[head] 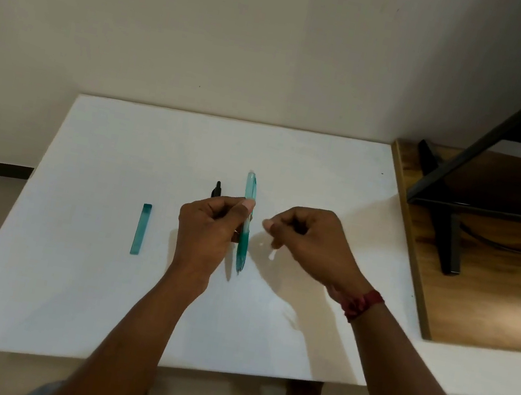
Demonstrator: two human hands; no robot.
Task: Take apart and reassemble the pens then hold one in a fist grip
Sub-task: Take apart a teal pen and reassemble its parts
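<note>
My left hand (208, 226) grips a translucent teal pen barrel (250, 195) held upright above the white table (65, 267), with the tip end pointing down toward me. My right hand (307, 240) is just right of it, fingers curled, pinching a small white piece (271, 254) that I cannot identify clearly. A teal pen cap (141, 228) lies flat on the table to the left. A black pen (217, 189) lies behind my left hand, mostly hidden by it.
A wooden surface (476, 305) with a black metal stand (452, 245) borders the table on the right. A plain wall rises behind the table. My knees show below the near edge.
</note>
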